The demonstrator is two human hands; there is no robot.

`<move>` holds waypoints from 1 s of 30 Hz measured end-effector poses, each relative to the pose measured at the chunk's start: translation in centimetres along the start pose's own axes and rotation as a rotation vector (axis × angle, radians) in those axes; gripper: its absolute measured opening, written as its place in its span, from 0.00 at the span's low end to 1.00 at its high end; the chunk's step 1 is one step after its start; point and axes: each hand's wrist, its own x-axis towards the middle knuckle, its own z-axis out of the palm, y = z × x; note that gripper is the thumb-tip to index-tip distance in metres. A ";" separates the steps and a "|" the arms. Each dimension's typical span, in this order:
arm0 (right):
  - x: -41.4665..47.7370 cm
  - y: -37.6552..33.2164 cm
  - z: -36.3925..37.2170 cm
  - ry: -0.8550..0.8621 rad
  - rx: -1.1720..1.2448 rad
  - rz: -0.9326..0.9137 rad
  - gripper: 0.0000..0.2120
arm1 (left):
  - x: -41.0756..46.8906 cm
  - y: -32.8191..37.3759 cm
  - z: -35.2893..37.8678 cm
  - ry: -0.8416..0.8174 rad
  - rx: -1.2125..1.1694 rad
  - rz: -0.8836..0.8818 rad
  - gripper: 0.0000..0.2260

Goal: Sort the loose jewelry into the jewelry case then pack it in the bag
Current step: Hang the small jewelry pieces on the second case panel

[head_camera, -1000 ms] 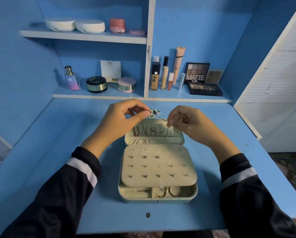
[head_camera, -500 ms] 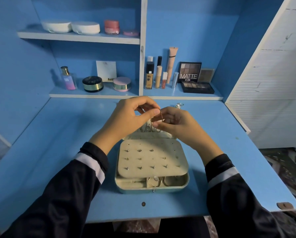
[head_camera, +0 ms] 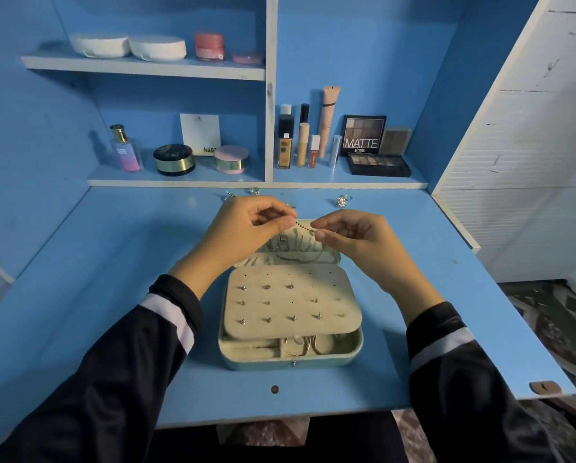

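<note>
Metal chain (head_camera: pixel 305 226): pinched taut between left grip (head_camera: pixel 246 228) and right grip (head_camera: pixel 353 238).
Case (head_camera: pixel 290 360): open; sorting underway, lid pocket (head_camera: pixel 300 253) likely next.

Single wide-angle view from the person's head, looking forward and down across the desk (head_camera: pixel 113 262). The case (head_camera: pixel 290 359) is lying close at centre frame, the shelves (head_camera: pixel 146 66) are filling the upper half, and the sleeves (head_camera: pixel 113 379) are entering from both lower corners.
</note>
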 end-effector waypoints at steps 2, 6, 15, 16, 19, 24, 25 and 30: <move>0.5 0.6 0.1 0.020 -0.076 0.009 0.01 | 0.5 -0.9 0.3 0.009 0.071 -0.018 0.05; 1.8 1.5 0.3 0.048 -0.320 0.001 0.02 | 1.6 -2.6 0.7 -0.020 0.241 -0.027 0.04; 4.5 2.3 1.1 0.036 -0.677 -0.122 0.06 | 3.4 -3.9 1.5 -0.037 0.449 0.040 0.02; 4.8 2.4 1.2 0.028 -0.699 -0.129 0.06 | 3.5 -4.0 1.5 -0.038 0.461 0.053 0.03; 5.3 2.8 1.2 0.019 -0.738 -0.168 0.06 | 3.7 -3.9 1.6 -0.041 0.494 0.090 0.03; 5.7 3.7 1.3 0.036 -0.765 -0.212 0.05 | 4.0 -3.9 1.7 -0.049 0.519 0.131 0.03; 5.8 3.8 1.3 0.036 -0.776 -0.215 0.05 | 4.0 -3.9 1.7 -0.055 0.524 0.139 0.03; 5.8 3.7 1.4 0.016 -0.818 -0.247 0.05 | 4.1 -4.0 1.7 -0.068 0.519 0.142 0.04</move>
